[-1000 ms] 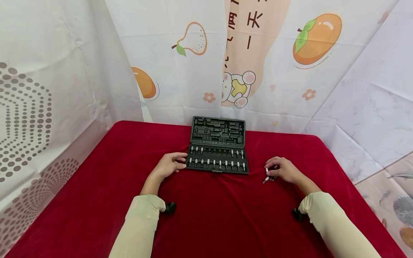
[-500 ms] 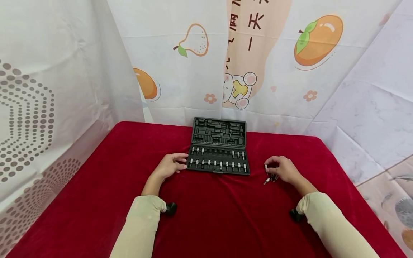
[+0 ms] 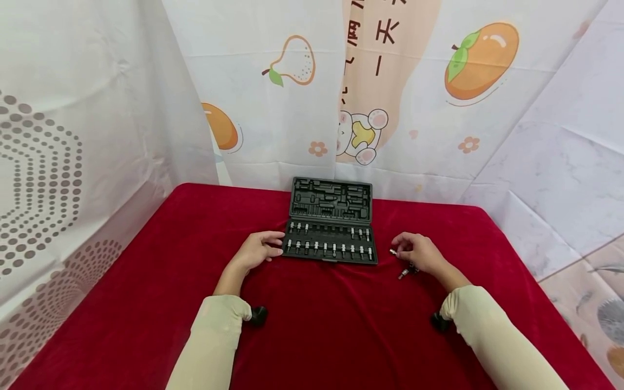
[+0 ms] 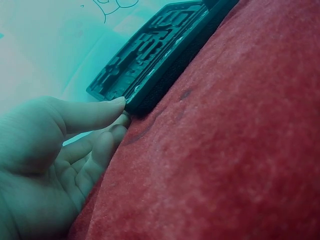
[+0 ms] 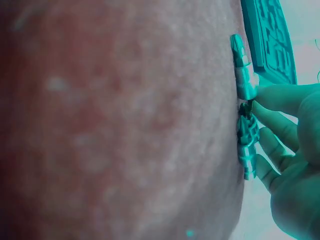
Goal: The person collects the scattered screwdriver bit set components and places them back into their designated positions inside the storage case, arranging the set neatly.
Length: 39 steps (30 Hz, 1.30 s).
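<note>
A black tool case (image 3: 326,238) lies unfolded on the red cloth, silver bit sockets (image 3: 333,248) lined up in its lower half. My left hand (image 3: 254,250) is at the case's left side; in the left wrist view its thumb (image 4: 95,115) touches the corner and the other fingers bend loosely beside it. To the right of the case, my right hand (image 3: 421,254) pinches a small silver bit socket (image 3: 392,252) between thumb and fingertips. Several more bit sockets (image 3: 404,273) lie loose just below that hand; in the right wrist view one bit socket (image 5: 245,80) overlaps the thumb tip.
The case's raised lid (image 3: 331,199) has moulded recesses and leans toward the printed curtain (image 3: 292,124) behind. Its back row of slots has a gap in the middle. Red cloth (image 3: 312,325) covers the table, and both wrists carry small black devices (image 3: 258,315).
My right hand has lifted from the loose pile and moved slightly left toward the case, with a bit socket at its fingertips. The left hand stays at the case's edge.
</note>
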Motion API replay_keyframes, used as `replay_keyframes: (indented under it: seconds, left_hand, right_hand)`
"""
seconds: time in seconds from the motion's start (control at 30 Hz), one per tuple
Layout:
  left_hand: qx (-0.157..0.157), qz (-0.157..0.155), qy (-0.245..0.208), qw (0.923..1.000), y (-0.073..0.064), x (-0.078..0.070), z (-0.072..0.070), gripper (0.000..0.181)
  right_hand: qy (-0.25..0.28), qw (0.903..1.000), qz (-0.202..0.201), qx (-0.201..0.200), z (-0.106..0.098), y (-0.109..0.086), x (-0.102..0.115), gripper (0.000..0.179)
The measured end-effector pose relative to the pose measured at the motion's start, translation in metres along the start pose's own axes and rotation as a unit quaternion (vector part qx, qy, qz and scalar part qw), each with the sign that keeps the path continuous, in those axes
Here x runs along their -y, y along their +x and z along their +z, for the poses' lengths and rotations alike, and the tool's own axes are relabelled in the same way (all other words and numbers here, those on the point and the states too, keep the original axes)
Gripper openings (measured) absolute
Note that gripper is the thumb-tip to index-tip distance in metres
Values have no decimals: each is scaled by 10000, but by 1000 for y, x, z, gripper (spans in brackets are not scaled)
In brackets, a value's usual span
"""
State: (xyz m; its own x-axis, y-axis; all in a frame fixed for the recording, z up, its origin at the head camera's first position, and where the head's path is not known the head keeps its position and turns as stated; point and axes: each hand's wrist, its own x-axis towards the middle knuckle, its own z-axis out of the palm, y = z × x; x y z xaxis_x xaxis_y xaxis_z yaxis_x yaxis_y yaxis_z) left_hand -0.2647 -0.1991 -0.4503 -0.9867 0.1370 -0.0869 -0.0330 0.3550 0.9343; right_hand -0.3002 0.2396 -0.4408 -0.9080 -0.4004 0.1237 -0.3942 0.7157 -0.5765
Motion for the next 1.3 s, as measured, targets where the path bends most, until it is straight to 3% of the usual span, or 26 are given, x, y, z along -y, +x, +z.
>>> replay_keyframes:
  seconds: [0.13,0.33,0.57,0.9,1.3]
  left_hand:
    - [-34,20,6,10000,0,-1,0,46]
    - [-25,-4,-14,10000,0,-1,1,46]
    - [-55,-32,-35,10000,-1,-2,1,46]
    - [-40,-67,-45,10000,-2,-4,1,46]
    - [-43,-54,-32,10000,-3,-3,1,46]
  right_hand:
    - [-311,9990,-219,253,0,4,4,22]
    - [-379,9976,-386,430,1,7,7,23]
    - [-463,9972,-593,19,5,7,7,16]
    - [-581,9978,-204,-259,9,11,12,18]
    - [160,9964,-1,-829,15,14,20,15]
